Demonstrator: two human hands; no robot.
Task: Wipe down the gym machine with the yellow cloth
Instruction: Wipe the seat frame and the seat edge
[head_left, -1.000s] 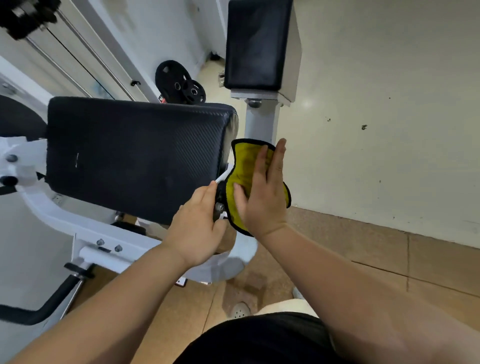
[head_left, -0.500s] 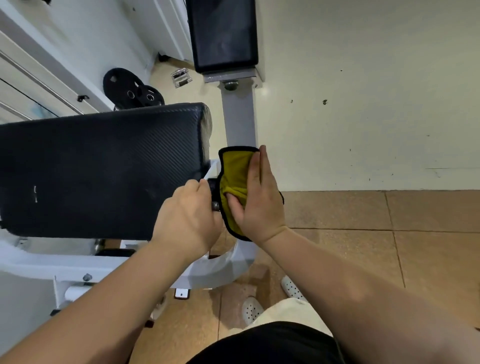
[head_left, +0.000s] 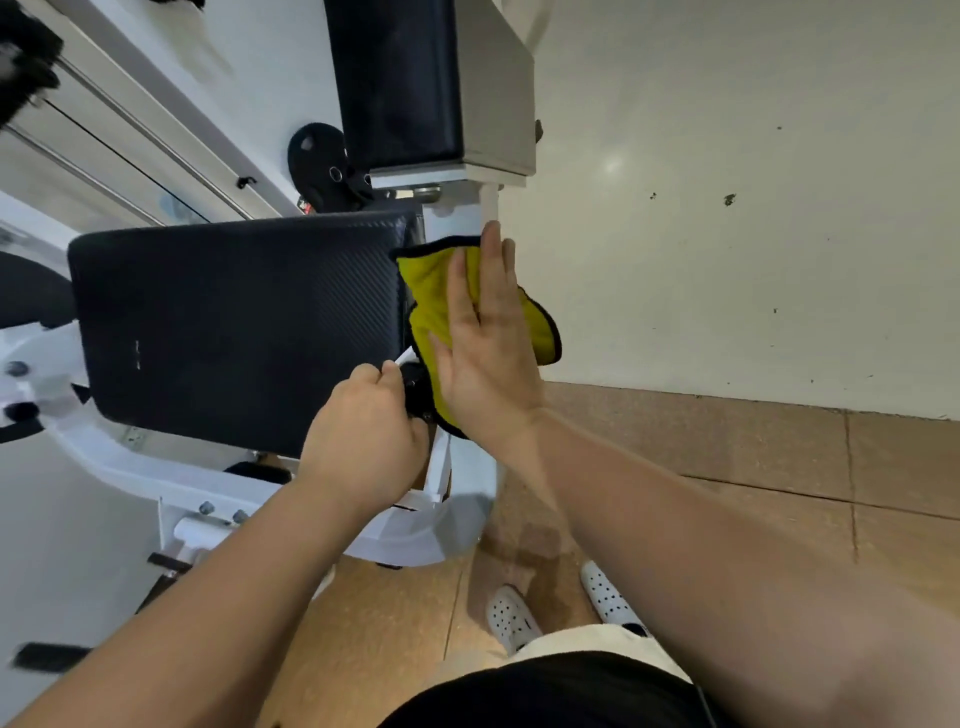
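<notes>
Seen from the head camera: wiping under way on the white upright post (head_left: 457, 215) of the gym machine (head_left: 104, 457), just beside the right edge of the big black pad (head_left: 234, 322). Pressing the yellow cloth (head_left: 431, 296) flat against that post with the right hand (head_left: 488, 358), with fingers (head_left: 491, 270) straight and close together, pinching nothing, merely pinning the cloth under the palm. Bracing with the left hand (head_left: 363, 431) at the pad's lower right corner, with fingers curled tight round what looks to be a black knob (head_left: 415, 387), though not identifiable for certain. Judging the step as mid-stroke on the post below the smaller upper pad (head_left: 395, 78), with both pads and the curved frame lower down probably yet to be wiped. Calling next, most likely, for sliding the flat hand along the post under steady pressure, minding the cloth's loose corner hanging free on the wall side, avoiding bunching against the knob, then shifting the cloth across onto the black pad.
</notes>
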